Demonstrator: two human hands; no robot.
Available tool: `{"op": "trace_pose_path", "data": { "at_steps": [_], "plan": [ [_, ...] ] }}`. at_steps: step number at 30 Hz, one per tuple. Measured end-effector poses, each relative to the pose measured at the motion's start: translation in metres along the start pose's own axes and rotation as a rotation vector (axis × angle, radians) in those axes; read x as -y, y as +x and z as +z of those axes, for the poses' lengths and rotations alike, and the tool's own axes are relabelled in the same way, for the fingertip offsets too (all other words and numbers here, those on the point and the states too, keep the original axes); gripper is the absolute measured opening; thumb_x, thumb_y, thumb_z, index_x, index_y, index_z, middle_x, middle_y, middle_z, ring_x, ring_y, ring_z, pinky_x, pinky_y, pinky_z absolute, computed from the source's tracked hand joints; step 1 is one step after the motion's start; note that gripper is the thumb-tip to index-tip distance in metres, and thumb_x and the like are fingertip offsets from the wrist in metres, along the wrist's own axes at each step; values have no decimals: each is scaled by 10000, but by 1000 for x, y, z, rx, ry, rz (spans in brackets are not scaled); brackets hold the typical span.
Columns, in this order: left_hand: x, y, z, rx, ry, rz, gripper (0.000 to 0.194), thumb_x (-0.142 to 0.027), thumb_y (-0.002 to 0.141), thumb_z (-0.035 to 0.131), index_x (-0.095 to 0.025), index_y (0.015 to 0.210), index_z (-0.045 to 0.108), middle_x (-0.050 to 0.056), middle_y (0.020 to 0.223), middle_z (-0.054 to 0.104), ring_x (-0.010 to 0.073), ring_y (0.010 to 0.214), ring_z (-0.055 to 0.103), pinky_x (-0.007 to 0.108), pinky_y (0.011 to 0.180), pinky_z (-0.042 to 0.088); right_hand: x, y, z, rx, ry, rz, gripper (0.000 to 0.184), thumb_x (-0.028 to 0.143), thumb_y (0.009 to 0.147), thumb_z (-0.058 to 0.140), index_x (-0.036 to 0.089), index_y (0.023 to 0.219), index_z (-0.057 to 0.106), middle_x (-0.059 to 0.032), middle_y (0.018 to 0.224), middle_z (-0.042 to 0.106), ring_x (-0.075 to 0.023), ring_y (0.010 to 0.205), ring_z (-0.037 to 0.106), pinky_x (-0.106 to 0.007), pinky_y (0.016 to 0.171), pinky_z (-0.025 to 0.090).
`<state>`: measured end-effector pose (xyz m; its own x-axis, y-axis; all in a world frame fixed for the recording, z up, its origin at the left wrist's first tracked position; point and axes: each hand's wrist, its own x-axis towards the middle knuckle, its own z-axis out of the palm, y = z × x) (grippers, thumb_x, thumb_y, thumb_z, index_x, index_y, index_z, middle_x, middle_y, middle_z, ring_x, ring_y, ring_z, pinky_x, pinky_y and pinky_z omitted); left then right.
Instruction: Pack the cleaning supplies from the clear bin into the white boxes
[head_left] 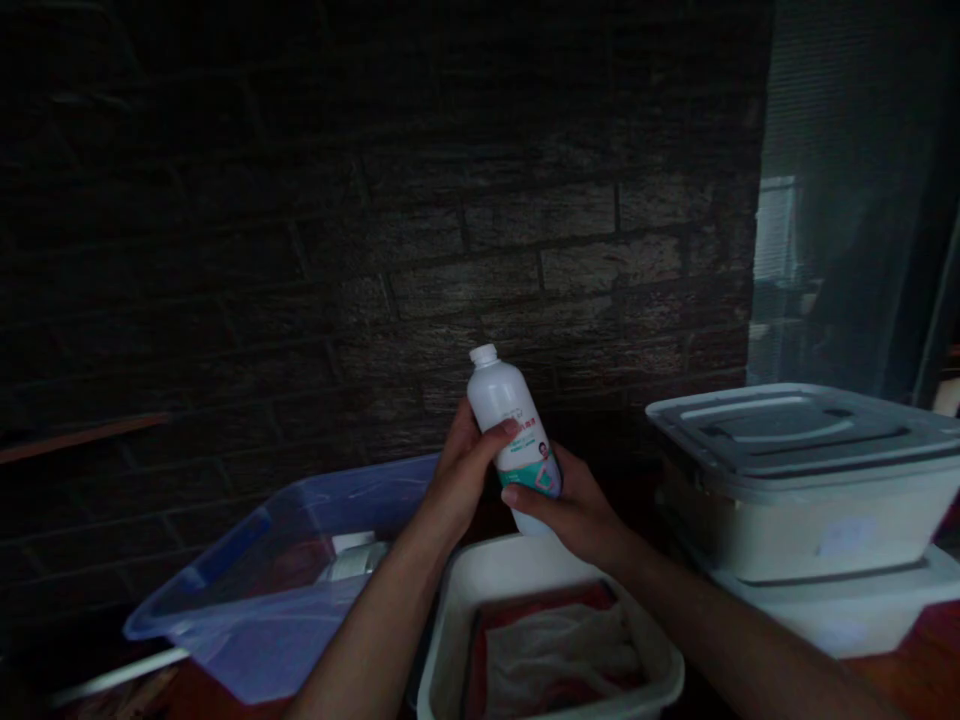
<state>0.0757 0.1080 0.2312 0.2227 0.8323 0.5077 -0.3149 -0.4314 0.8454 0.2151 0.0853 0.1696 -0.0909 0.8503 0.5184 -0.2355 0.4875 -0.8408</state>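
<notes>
A white plastic bottle (499, 392) with a white cap and a green and red printed label is held up, tilted a little to the left. My left hand (469, 450) wraps its left side, the thumb lying across the label. Lower down, my right hand (566, 505) grips the right side near the base, thumb in front. The fingers behind the bottle are hidden. Just below both hands stands an open white tub (517, 555), with pale crumpled cloth or plastic (559, 650) and something red inside.
To the left is a clear bluish plastic bin (247, 640) holding a few pale items (356, 560). Two lidded white containers (832, 520) are stacked at the right. Behind everything rises a dark brick wall (495, 220), with a glass pane (832, 250) at the right.
</notes>
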Motion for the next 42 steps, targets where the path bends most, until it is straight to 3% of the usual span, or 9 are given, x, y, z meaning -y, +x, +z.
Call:
{"op": "trace_pose_path", "data": {
  "at_steps": [4,8,11,19,23,29,34,39,42],
  "plan": [
    [15,-10,-10,77,57,-101,528,-353,859,782,-251,1346,605,62,1303,704,289,1260,613,383,1056,486,-7,9,-5,-56,-128,-44,553,502,844,809,174,1224,579,-66,1079,677,-216,954,636,-325,797,537],
    [15,-22,-25,186,-42,-328,578,-406,918,737,-317,1452,538,88,1390,673,316,1268,632,434,1003,543,-5,2,-2,30,-144,-53,483,460,952,703,216,1325,515,-68,1236,640,-234,1142,607,-365,963,523],
    [13,-27,-32,186,-99,-383,639,-414,924,735,-331,1506,485,106,1419,655,331,1257,647,454,969,568,-4,-3,1,112,-116,-16,535,426,992,663,264,1450,438,-59,1363,592,-235,1278,551,-384,1073,475],
    [16,-25,-30,60,-89,-338,673,-459,886,773,-290,1486,520,114,1394,674,332,1225,671,413,928,591,0,8,-5,216,-249,-2,484,369,979,690,239,1405,502,-66,1253,641,-266,1185,611,-440,1026,520],
    [14,-27,-27,84,-75,-320,680,-416,859,809,-306,1472,535,90,1359,702,327,1252,660,429,999,568,-1,8,-5,245,-279,11,603,371,891,808,243,1384,485,-70,1266,636,-270,1172,631,-413,964,564],
    [24,-29,-28,78,-23,-213,577,-372,875,793,-343,1417,597,39,1407,679,306,1313,617,402,1069,513,-7,3,-4,229,-259,35,604,365,914,785,241,1403,454,-71,1255,641,-268,1186,629,-425,975,567],
    [18,-27,-37,114,64,-290,516,-505,919,694,-338,1401,619,65,1389,687,351,1234,661,424,866,590,-15,-1,-5,208,-189,44,633,327,912,782,254,1438,437,-72,1295,636,-264,1187,629,-436,991,559],
    [5,-23,-44,-7,235,-77,426,-534,939,661,-310,1299,702,34,1410,677,308,1360,564,414,1129,423,-7,-3,-1,218,-201,105,682,196,831,820,254,1419,481,-59,1252,665,-275,1191,626,-441,1014,535],
    [5,-20,-47,-66,246,-9,426,-535,936,670,-321,1303,698,5,1450,650,296,1366,553,391,1130,412,3,-5,2,269,-193,159,686,214,827,828,261,1417,481,-61,1267,666,-280,1180,634,-440,991,544]
  ]
}}
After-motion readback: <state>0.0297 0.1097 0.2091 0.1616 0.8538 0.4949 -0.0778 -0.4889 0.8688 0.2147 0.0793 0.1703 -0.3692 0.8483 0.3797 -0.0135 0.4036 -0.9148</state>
